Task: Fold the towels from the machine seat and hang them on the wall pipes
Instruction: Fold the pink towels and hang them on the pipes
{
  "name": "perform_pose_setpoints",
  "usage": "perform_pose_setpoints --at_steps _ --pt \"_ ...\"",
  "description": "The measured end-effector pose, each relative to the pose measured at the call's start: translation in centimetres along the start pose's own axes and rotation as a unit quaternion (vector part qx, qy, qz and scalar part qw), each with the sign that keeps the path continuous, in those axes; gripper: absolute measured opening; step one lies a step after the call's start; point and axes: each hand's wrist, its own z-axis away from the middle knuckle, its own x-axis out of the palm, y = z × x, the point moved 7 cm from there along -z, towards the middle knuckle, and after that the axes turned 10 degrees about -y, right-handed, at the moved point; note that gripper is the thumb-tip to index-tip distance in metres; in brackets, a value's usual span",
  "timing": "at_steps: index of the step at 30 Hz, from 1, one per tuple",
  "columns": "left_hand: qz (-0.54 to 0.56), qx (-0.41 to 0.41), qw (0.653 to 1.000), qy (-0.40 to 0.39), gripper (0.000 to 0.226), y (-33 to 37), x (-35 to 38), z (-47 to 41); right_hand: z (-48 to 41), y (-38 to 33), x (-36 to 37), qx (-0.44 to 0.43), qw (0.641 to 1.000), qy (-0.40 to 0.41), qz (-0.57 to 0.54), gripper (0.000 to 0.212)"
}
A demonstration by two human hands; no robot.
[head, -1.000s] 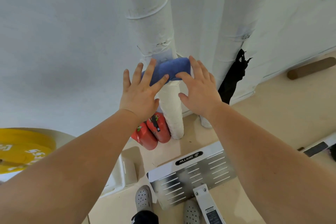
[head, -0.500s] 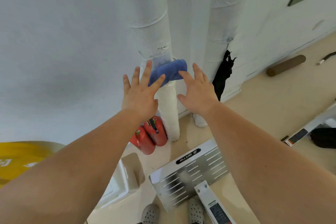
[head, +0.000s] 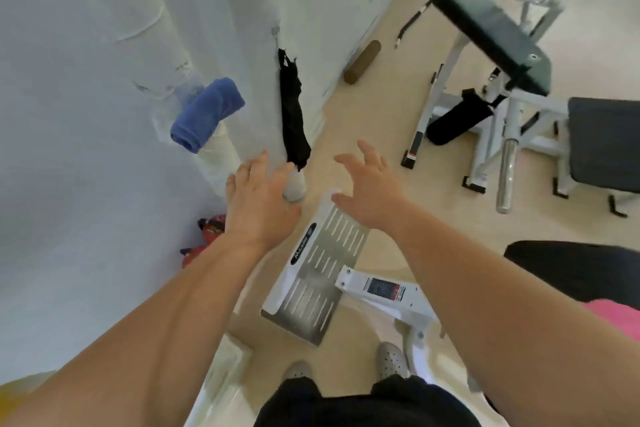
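Head | both hands (head: 258, 204) (head: 369, 189) off blue towel (head: 207, 113) | view swung right

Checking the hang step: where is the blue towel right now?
In the head view, the blue towel hangs folded over the white wall pipe, upper left, left of the black cloth; neither hand touches it.

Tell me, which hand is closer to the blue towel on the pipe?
The left hand. It is open, below and just right of the blue towel, not touching it. The right hand, also open, is farther right, past the black cloth.
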Motion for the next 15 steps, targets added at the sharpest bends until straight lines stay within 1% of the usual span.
perform_pose_setpoints --at_steps 3,6,10,15 --pt "-0.003 0.050 0.998 -0.030 0.068 5.1 2.0 1.4 5.0 5.3 0.9 0.044 0.999 0.003 -0.007 0.067" --pt "-0.041 0.083 0.992 -0.090 0.070 10.3 5.2 2.3 9.8 11.8 2.5 0.104 0.994 -0.004 -0.021 0.067" --pt "-0.066 0.108 0.978 -0.165 0.070 18.3 10.1 3.6 16.1 21.6 5.4 0.163 0.985 -0.033 -0.049 0.066" --pt "-0.112 0.159 0.954 -0.227 0.071 29.5 17.7 6.2 23.8 33.9 9.1 0.239 0.966 -0.072 -0.073 0.061"
